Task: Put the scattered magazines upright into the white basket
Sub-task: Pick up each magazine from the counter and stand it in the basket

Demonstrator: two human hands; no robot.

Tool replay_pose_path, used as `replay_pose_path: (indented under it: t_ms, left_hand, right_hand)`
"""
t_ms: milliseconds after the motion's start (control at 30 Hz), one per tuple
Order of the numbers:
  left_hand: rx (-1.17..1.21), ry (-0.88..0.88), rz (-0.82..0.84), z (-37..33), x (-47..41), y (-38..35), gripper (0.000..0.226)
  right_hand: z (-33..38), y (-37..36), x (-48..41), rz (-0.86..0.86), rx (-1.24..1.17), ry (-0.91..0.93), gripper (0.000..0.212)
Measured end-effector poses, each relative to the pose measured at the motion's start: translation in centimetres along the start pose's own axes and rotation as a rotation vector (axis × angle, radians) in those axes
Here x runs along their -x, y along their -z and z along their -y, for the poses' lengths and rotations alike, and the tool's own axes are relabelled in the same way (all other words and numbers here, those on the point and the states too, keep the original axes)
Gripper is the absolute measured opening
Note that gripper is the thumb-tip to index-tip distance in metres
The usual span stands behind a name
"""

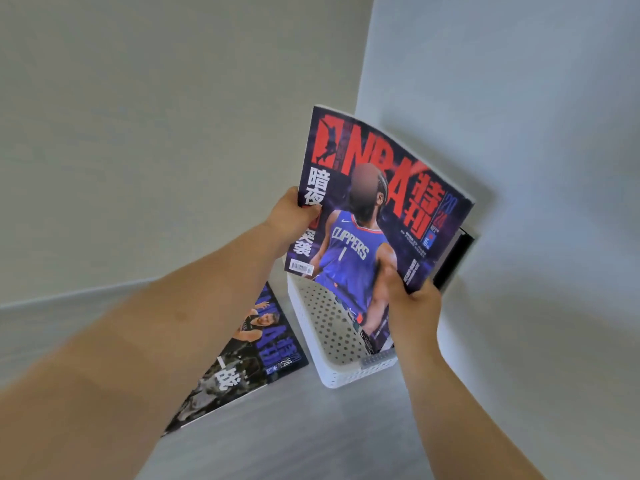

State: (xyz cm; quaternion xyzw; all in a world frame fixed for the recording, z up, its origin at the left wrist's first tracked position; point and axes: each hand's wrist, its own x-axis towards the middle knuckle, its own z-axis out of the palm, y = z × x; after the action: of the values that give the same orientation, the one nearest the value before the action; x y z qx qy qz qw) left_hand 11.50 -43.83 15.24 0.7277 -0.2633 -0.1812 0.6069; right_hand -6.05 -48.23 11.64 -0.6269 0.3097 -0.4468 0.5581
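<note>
From the head camera, you are holding a basketball magazine (374, 216) upright with both hands, its cover facing you and its lower corner dipping inside the white basket (332, 341). Your left hand (294, 216) is gripping the magazine's left edge, thumb pressed on the cover and the other fingers hidden behind it. Your right hand (412, 303) is clamping the lower right edge, thumb on the cover, fingers wrapped around the back. The basket, perforated with small holes, is standing on the grey floor (311, 434) in the corner where two pale walls (173, 133) are meeting, and its far end is hidden behind the cover. A dark book or magazine (453, 258) is showing just behind the held one's right edge; you cannot tell whether it is sitting in the basket. A second magazine (242, 358) is lying flat on the floor just beside the basket's left side, partly hidden under your left forearm.
</note>
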Motion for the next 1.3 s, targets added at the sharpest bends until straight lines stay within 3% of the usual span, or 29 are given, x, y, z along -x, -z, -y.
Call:
replay_pose_path:
  t_ms: [167, 333, 467, 633, 767, 900, 1033, 1167, 1300]
  left_hand:
    - [-0.084, -0.012, 0.047, 0.4, -0.6, -1.9, 0.030]
    - [-0.023, 0.032, 0.119, 1.0, -0.8, -3.0, 0.025]
    - [-0.112, 0.092, 0.090, 3.0, -1.1, -3.4, 0.028]
    - [-0.131, 0.185, 0.080, 5.0, -1.5, -3.7, 0.032]
    - [-0.063, 0.200, 0.070, 5.9, -1.8, -4.1, 0.035]
    - [0.003, 0.210, 0.088, 6.2, -2.6, -4.7, 0.044]
    - [0.134, 0.265, 0.102, 6.2, -3.2, -6.1, 0.053]
    - [0.173, 0.320, 0.199, 6.0, -3.7, -7.9, 0.044]
    - [0.139, 0.315, 0.156, 6.0, -4.9, -8.8, 0.045]
  right_hand:
    - [-2.3, 0.8, -0.6, -0.093, 0.035, -0.010, 0.008]
    - [-3.8, 1.5, -0.5, -0.083, 0.130, -0.015, 0.010]
    - [-5.1, 1.4, -0.2, -0.108, 0.194, -0.058, 0.007]
    - [-6.5, 1.8, 0.1, -0.107, 0.336, -0.019, 0.036]
    - [-7.0, 2.4, 0.4, -0.135, 0.415, 0.008, 0.008]
    - [-7.4, 2.6, 0.7, -0.224, 0.446, 0.033, 0.035]
    - [-8.2, 2.5, 1.5, -0.303, 0.394, 0.041, 0.036]
    - [-9.8, 2.1, 2.4, -0.274, 0.369, 0.015, 0.051]
    - [-11.0, 2.5, 2.6, -0.290, 0.349, 0.009, 0.054]
